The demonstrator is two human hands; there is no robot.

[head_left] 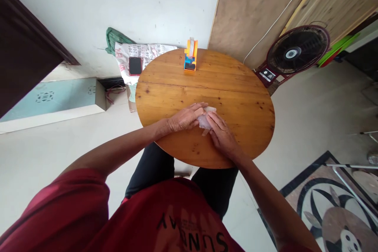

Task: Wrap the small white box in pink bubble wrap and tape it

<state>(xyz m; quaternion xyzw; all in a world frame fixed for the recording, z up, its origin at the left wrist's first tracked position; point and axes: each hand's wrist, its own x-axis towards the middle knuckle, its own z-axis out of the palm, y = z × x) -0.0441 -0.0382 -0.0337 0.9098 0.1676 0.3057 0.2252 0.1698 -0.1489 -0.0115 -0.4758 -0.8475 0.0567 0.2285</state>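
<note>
Both hands meet over the near middle of the round wooden table (pixel 165 98). Between them is a small whitish, translucent bundle (pixel 203 122) that looks like plastic wrap or bubble wrap; whatever may be inside cannot be made out. My left hand (pixel 187 117) holds it from the left, fingers closed against its upper side. My right hand (pixel 223 134) presses on its right side with the fingers together. A short strip of clear tape (pixel 205 132) sticks out below the bundle. Toward the table's far edge stands an orange and blue tape dispenser (pixel 191 55) with a tape roll in it.
Left of the table, a phone (pixel 135 66) lies on a printed white sack (pixel 125 53), with a green bag (pixel 116 39) behind. A dark red fan (pixel 298 53) stands at the right. A metal-framed rack (pixel 351 166) is at the lower right. The wall is just behind the table.
</note>
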